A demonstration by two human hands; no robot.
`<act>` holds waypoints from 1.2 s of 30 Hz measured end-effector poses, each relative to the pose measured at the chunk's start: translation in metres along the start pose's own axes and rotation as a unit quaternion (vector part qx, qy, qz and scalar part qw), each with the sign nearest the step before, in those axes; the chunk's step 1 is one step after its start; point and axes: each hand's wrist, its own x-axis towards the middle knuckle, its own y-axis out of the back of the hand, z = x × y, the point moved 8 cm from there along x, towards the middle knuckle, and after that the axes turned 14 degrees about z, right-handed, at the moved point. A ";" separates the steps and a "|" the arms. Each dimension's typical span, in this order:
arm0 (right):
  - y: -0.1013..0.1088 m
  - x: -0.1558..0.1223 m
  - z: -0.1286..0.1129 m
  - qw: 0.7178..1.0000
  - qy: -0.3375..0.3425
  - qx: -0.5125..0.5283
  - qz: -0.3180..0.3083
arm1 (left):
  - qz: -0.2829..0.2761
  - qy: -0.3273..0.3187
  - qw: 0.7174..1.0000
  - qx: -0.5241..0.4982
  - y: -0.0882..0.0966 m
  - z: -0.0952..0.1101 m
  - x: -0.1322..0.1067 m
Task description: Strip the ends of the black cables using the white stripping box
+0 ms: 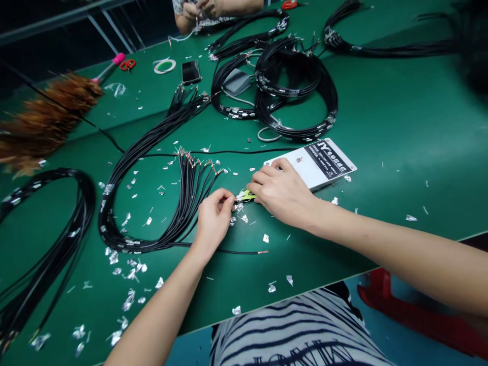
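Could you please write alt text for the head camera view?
A person's left hand pinches something too small to make out, close to a small yellow-green piece in the right hand, beside a white box with a black label. Bundles of black cables and silvery scraps lie around on a green table.

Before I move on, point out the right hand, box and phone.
Right hand [281,195]: head view, back of the hand.
Box [322,161]: head view, black label.
Phone [191,72]: head view, dark screen.
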 end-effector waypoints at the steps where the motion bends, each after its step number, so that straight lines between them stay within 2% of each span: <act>1: 0.001 0.000 0.000 1.000 -0.001 0.007 -0.002 | 0.000 -0.005 1.000 0.006 0.000 0.001 0.000; 4: 0.015 -0.006 0.007 0.998 -0.010 0.046 0.031 | 0.003 -0.025 0.999 0.027 0.002 0.002 0.001; 6: 0.035 -0.019 0.019 0.990 -0.045 0.083 0.102 | 0.004 -0.032 0.999 0.037 0.002 0.002 0.001; 9: 0.065 -0.054 0.041 0.953 -0.148 0.130 0.229 | 0.007 -0.030 0.999 0.043 0.004 0.000 0.001; 11: 0.072 -0.077 0.043 0.938 -0.178 0.142 0.261 | 0.009 -0.030 0.999 0.044 0.004 0.000 0.001; 14: 0.067 -0.093 0.029 0.943 -0.170 0.140 0.248 | 0.011 -0.033 0.998 0.047 0.005 0.002 0.000; 18: 0.059 -0.098 0.022 0.946 -0.172 0.100 0.257 | 0.018 -0.054 0.997 0.045 0.007 0.005 -0.001; 24: 0.057 -0.098 0.029 0.941 -0.172 0.098 0.274 | 0.060 -0.085 0.993 0.061 0.026 0.000 0.001; 27: 0.061 -0.097 0.014 0.935 -0.175 0.144 0.272 | 0.085 -0.110 0.988 0.074 0.034 -0.002 0.000; 29: 0.057 -0.094 -0.012 0.936 -0.163 0.209 0.231 | 0.099 -0.124 0.984 0.082 0.039 -0.002 0.000; 32: 0.033 -0.094 -0.059 0.934 -0.153 0.312 0.088 | 0.132 -0.189 0.962 0.146 0.047 0.006 0.004; 34: 0.024 -0.096 -0.078 0.936 -0.146 0.317 0.046 | 0.143 -0.249 0.928 0.239 0.050 0.014 0.011; 36: 0.022 -0.095 -0.084 0.943 -0.137 0.300 0.043 | 0.139 -0.282 0.889 0.332 0.050 0.017 0.022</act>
